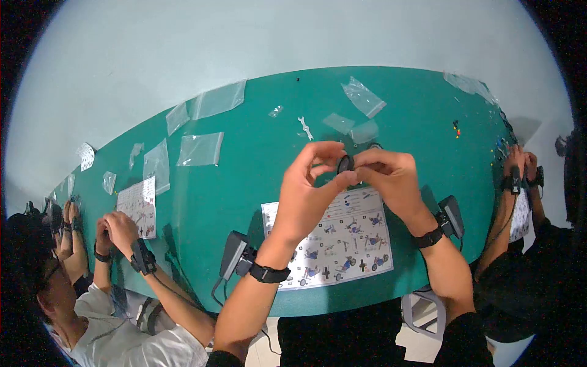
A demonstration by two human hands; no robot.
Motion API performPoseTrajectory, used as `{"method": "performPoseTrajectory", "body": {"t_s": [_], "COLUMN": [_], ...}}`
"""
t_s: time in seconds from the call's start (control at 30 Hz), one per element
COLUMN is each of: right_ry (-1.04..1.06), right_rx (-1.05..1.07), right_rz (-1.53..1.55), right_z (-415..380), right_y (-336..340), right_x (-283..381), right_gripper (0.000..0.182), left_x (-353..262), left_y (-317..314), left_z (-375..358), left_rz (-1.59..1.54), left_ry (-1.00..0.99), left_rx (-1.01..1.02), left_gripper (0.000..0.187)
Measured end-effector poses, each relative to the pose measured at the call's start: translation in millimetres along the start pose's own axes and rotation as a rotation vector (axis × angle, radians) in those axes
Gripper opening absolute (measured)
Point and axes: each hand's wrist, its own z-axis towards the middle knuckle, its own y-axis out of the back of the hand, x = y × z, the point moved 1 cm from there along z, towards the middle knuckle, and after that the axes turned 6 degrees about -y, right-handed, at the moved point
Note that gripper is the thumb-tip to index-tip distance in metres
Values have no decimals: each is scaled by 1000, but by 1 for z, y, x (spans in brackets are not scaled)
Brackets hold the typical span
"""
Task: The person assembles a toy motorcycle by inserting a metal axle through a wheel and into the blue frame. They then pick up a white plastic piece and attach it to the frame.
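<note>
My left hand [313, 186] pinches a small black wheel [345, 164] between thumb and fingers, above the table. Close against its right side is my right hand [391, 177], with thumb and fingertips pinched together; what lies between them is hidden. A dark round part [375, 146] shows just behind the right hand's fingers. Below both hands lies a printed instruction sheet [342, 244] with small pictures of model vehicles, its top edge partly covered by the hands. A light-coloured wrench [305, 128] rests on the table beyond my left hand.
Clear plastic bags [202, 150] [364, 96] lie about the green table [257, 177]. Small coloured pieces [457, 129] sit at the right. A co-worker's hands [116, 232] work at the left by another sheet [137, 205]; another person's hands [520, 160] are at the right edge.
</note>
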Motion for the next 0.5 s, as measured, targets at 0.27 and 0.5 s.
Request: {"method": "performPoseTrajectory", "body": {"t_s": [0.27, 0.5], "right_ry": [-43, -10], "right_rx": [19, 44], "right_rz": [79, 121], "right_z": [1, 0], "right_y": [3, 7], "right_x": [-1, 1], "right_gripper": [10, 12], "left_x": [0, -6], "left_y": [-2, 1], "left_z": [-1, -3], "left_rz": [-227, -12], "left_ry": [-243, -21], "left_rx": [52, 39], "left_gripper": [51, 44]}}
